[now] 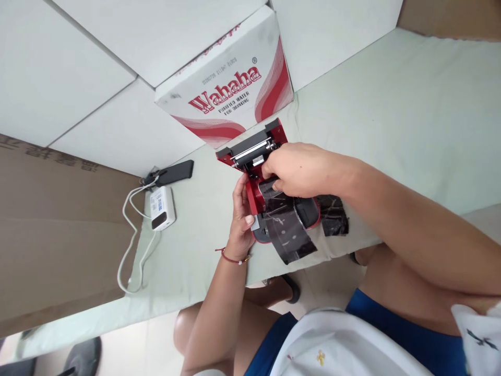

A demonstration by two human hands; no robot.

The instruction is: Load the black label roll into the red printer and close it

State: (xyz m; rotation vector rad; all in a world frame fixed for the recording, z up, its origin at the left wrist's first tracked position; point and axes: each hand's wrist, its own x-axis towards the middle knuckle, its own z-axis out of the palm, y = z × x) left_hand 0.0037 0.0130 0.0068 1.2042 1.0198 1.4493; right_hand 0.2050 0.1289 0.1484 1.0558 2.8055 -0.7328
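Observation:
A small red printer with its lid open stands on the pale table. A strip of dark shiny film runs out of it towards the table's near edge. My left hand grips the printer's left side, thumb on the body. My right hand reaches into the open printer, fingers closed on the dark film near the roller. Another piece of dark film lies just right of the printer, partly under my right forearm.
A Wahaha cardboard box stands behind the printer against white wall panels. A black phone and a white power bank with a white cable lie at the left. Brown cardboard borders the table's left side.

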